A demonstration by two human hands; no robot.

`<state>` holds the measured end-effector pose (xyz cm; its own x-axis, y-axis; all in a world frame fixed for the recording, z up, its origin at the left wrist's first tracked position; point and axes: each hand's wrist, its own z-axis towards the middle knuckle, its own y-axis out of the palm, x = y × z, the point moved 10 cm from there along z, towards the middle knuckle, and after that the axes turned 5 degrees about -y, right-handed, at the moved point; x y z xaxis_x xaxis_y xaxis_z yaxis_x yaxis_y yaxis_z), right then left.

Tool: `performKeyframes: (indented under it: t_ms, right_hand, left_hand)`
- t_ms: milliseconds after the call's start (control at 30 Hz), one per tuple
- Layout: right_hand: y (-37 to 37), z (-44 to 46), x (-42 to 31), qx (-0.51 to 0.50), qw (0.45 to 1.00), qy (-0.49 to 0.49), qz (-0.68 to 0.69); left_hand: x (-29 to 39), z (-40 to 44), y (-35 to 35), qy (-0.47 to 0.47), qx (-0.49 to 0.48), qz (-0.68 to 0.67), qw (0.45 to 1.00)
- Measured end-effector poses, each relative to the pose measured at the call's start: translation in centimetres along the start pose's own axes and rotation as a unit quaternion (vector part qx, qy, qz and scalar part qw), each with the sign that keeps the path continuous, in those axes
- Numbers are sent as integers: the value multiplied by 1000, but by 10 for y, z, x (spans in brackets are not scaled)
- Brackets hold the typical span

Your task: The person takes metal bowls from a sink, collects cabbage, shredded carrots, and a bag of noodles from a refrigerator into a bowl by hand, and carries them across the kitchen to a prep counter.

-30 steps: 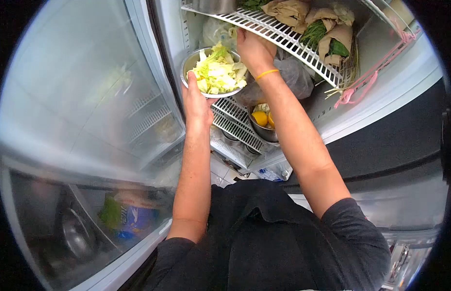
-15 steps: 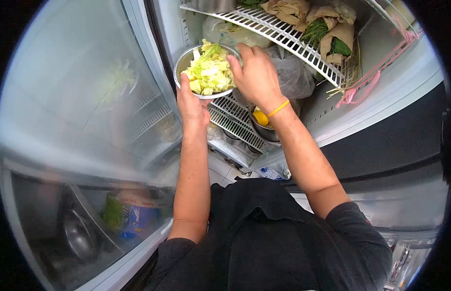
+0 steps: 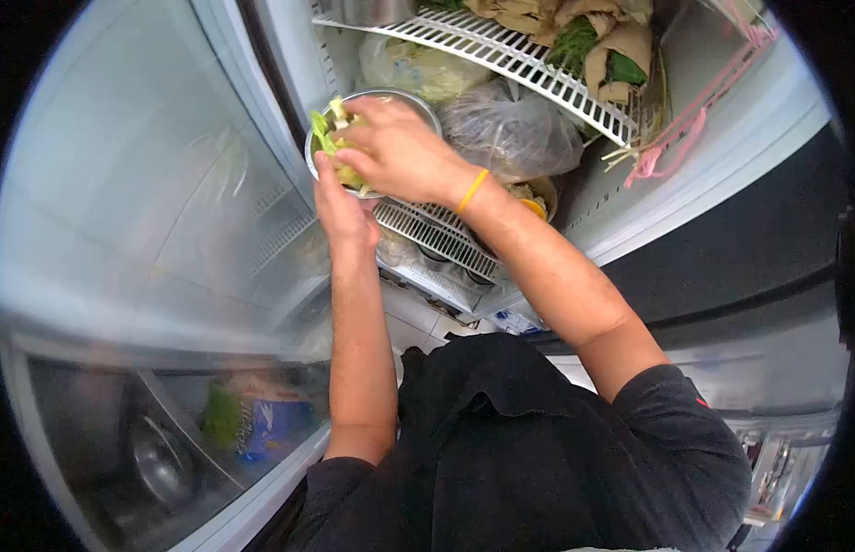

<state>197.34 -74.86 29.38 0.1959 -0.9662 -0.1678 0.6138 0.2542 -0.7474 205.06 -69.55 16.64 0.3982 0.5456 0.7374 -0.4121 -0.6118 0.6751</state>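
My left hand (image 3: 343,207) is closed on the near left side of a round metal bowl (image 3: 423,103), thumb at the rim and fingers underneath. Pale green chopped lettuce (image 3: 324,138) lies in the bowl, showing mostly along its left side. Over the bowl, my right hand (image 3: 395,152) has its fingers and thumb around some of the lettuce; its fingertips are slightly blurred and partly hidden among the leaves. A yellow band (image 3: 472,190) circles my right wrist.
An open glass door (image 3: 151,202) stands at left. Inside the fridge, a white wire shelf (image 3: 501,60) carries paper-wrapped greens (image 3: 574,46). Below it sit filled plastic bags (image 3: 515,129) and a pot with something yellow (image 3: 535,207). Pink string (image 3: 671,152) hangs at right.
My right hand has moved left from the bowl's right rim into the lettuce, covering much of it. The bowl and my left hand appear slightly lower and further left in view.
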Motion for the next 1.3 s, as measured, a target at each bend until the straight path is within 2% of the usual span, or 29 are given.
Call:
performKeyframes:
  t_ms: [67, 167, 200, 300, 367, 400, 500, 600, 733, 833, 867, 900, 933, 967, 1000, 1033, 1100, 1133, 1167, 1300]
  right_hand:
    - [-27, 4, 2, 53, 998, 2, 32]
    - [-32, 22, 25, 18, 998, 41, 40]
    - [-19, 31, 32, 23, 999, -13, 41]
    - [-11, 51, 58, 28, 989, -14, -148]
    - [-21, 52, 96, -92, 963, 190, -166]
    - [-27, 50, 109, -49, 975, 186, -109]
    - [-15, 54, 190, 110, 984, 78, -116]
    - [-29, 56, 183, 109, 978, 100, -150]
    - [-52, 59, 144, 16, 977, 150, -149]
    - [-68, 35, 94, -56, 976, 182, -107]
    - [-98, 21, 52, 64, 978, 131, -149]
    - [-91, -1, 36, -8, 974, 132, -185]
    - [-89, -22, 9, 39, 982, 86, -161]
    - [-84, -40, -3, -43, 978, 157, -131]
    - [-80, -61, -5, -60, 978, 175, -99]
    - [-76, -81, -3, -102, 963, 239, -70]
    - [-61, -119, 7, -174, 922, 333, -87]
    - [-56, -134, 10, -193, 905, 366, -101]
    - [-71, -168, -3, -190, 894, 390, -113]
    - [-71, -197, 19, -140, 882, 415, -173]
  left_hand:
    - [3, 6, -3, 9, -1, -2, 1000]
    - [4, 11, -9, 13, 10, -5, 1000]
    - [5, 8, -7, 11, 9, -9, 1000]
    - [3, 5, -5, 3, -1, -20, 1000]
    - [4, 7, -9, 13, -12, -13, 1000]
    - [3, 9, -12, 15, -24, -10, 1000]
    - [1, 10, -23, 2, -26, -5, 1000]
    - [10, 5, -19, -25, -36, 20, 999]
    - [20, -6, -12, -74, -59, 35, 995]
    - [24, 0, -31, -105, -41, 42, 993]
    - [26, -3, -31, -133, -49, 34, 989]
    - [28, -5, -32, -160, -53, 51, 984]
    - [23, -5, -48, -185, -60, 61, 979]
    - [22, -6, -54, -209, -63, 76, 973]
    - [16, -7, -58, -229, -75, 91, 966]
    - [5, -8, -64, -258, -90, 103, 956]
    - [-20, -8, -75, -316, -128, 127, 931]
    - [-27, -11, -79, -333, -114, 150, 924]
    - [-30, -41, -68, -332, -133, 161, 920]
    - [-64, -62, -72, -394, -160, 157, 891]
